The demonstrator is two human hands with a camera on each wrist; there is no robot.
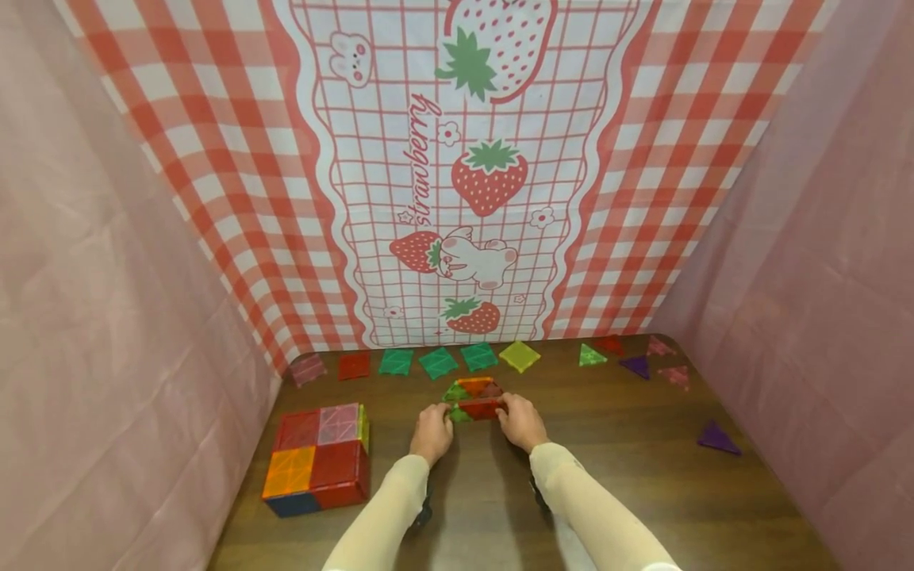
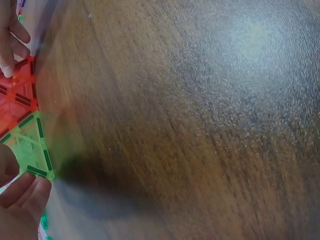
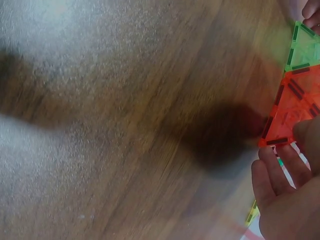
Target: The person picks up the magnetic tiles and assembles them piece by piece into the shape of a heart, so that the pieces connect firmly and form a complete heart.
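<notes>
- Cream sleeves [image 1: 596, 503] lie nearest us, reaching in from 7 and 5 o'clock over the table [image 1: 614, 476].
- Between both hands, we see joined tiles [image 1: 477, 409] near the middle of the table: green toward 9 o'clock, red toward 3.
- Our left hand [image 1: 432, 432] has thumb and fingers [image 2: 36, 197] clamped on the outer end of the green triangular tile [image 2: 29, 142].
- Our right hand [image 1: 524, 422] pinches the red tile [image 3: 289, 110] at its outer corner, fingers [image 3: 274, 170] against the end edge.
- Just beyond, at 12 o'clock, we find an orange tile [image 1: 477, 385]; we cannot tell how it connects.
- From the joined tiles, a multicoloured tile block [image 1: 336, 464] stands toward 8 o'clock, well apart.
- Loose green squares [image 1: 396, 362] lie from 10 to 12 o'clock, a yellow square [image 1: 520, 357] near 1, and a purple triangle [image 1: 717, 438] near 3.
</notes>
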